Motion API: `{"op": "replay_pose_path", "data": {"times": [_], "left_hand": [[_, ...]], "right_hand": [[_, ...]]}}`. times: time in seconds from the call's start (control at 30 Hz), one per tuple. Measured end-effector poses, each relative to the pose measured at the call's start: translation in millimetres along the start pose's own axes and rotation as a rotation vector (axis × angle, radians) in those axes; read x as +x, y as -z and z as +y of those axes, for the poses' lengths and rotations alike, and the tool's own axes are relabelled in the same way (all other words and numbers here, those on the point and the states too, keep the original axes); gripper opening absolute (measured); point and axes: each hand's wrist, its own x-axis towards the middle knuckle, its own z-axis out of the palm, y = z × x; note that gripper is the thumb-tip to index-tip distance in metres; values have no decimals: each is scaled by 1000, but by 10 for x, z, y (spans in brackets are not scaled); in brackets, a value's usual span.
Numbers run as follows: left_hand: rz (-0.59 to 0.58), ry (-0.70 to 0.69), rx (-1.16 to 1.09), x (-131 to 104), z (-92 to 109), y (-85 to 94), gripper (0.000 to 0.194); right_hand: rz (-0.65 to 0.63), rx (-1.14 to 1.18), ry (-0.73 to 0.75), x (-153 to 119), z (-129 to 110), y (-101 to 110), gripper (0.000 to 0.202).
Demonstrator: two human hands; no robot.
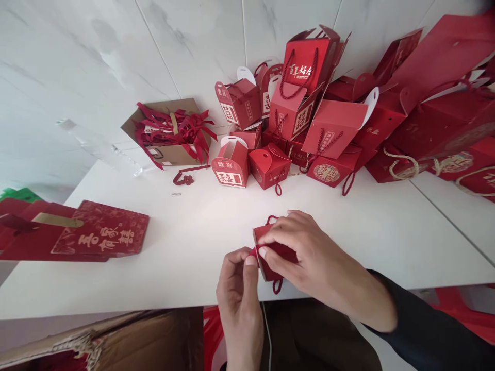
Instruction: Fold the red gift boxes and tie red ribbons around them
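Observation:
A small red gift box (pixel 269 271) lies at the table's front edge, with loops of dark red cord showing at its far and near sides. My left hand (pixel 240 296) pinches a bit of red at the box's left end between thumb and forefinger; whether that is a flap or cord I cannot make out. Over the top of the box reaches my right hand (pixel 309 257), its thumb and fingers closed on the left edge beside the left fingertips. Much of the box is hidden under this hand.
Assembled red gift boxes (pixel 230 165) are piled along the wall. A cardboard box (pixel 162 152) of red ribbons stands back left, near a plastic bottle (pixel 96 144) and a knotted cord (pixel 187 179). Flat red bags (pixel 104 232) lie left; a large carton (pixel 154 340) sits below.

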Motion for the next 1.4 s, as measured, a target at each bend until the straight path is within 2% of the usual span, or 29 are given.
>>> {"op": "replay_pose_path", "data": {"times": [0.03, 0.13, 0.2, 0.27, 0.33, 0.4, 0.43, 0.5, 0.53, 0.6, 0.67, 0.7, 0.77, 0.83, 0.9, 0.97, 1.03, 1.1, 1.17, 1.23, 1.3, 1.4], "left_hand": [[39, 17, -46, 1, 0, 2, 27], [149, 98, -235, 22, -13, 47, 26], [198, 159, -336, 75, -14, 119, 23], [290, 210, -416, 165, 7, 219, 17], [442, 239, -498, 272, 41, 331, 14], [573, 261, -558, 358, 52, 438, 14], [588, 279, -564, 378, 33, 487, 11], [550, 301, -514, 356, -77, 571, 4], [508, 305, -469, 312, -165, 603, 11], [379, 311, -351, 167, -374, 636, 26], [208, 349, -166, -21, -548, 606, 32], [135, 359, -56, -115, -596, 563, 36], [49, 307, 145, -270, -594, 434, 43], [23, 210, 237, -345, -484, 276, 44], [-35, 130, 246, -335, -329, 129, 51], [-104, 41, 238, -264, -189, 14, 58], [-165, -75, 240, -173, -99, -68, 60], [-174, -168, 266, -90, -64, -127, 59], [-153, -254, 333, -26, -72, -168, 60], [-137, -357, 397, 22, -104, -194, 62], [-130, -452, 434, 64, -146, -209, 64], [-163, -564, 496, 134, -197, -219, 64]], "right_hand": [[22, -6, 7, -40, 16, 11, 8], [90, -84, 29, -180, 113, 27, 37], [106, -158, 25, -256, 208, 10, 46], [110, -215, 6, -296, 296, -19, 41], [107, -243, -17, -307, 347, -38, 35], [94, -229, -43, -317, 354, -22, 40], [86, -206, -58, -333, 345, 2, 47], [101, -141, -88, -407, 321, 74, 59], [130, -107, -115, -465, 312, 116, 60], [234, -58, -221, -609, 309, 188, 51], [313, -23, -371, -748, 328, 226, 35], [303, -1, -440, -800, 345, 229, 32], [183, 52, -523, -849, 384, 208, 35], [39, 114, -563, -829, 415, 167, 36], [-7, 147, -575, -775, 424, 135, 27], [72, 117, -536, -725, 409, 126, 22], [205, 35, -425, -690, 376, 144, 16], [289, -32, -273, -654, 333, 176, 24], [266, -68, -111, -596, 291, 205, 43], [182, -125, 19, -510, 259, 209, 54], [104, -215, 96, -410, 242, 184, 55], [35, -321, 125, -285, 238, 126, 46]]}}
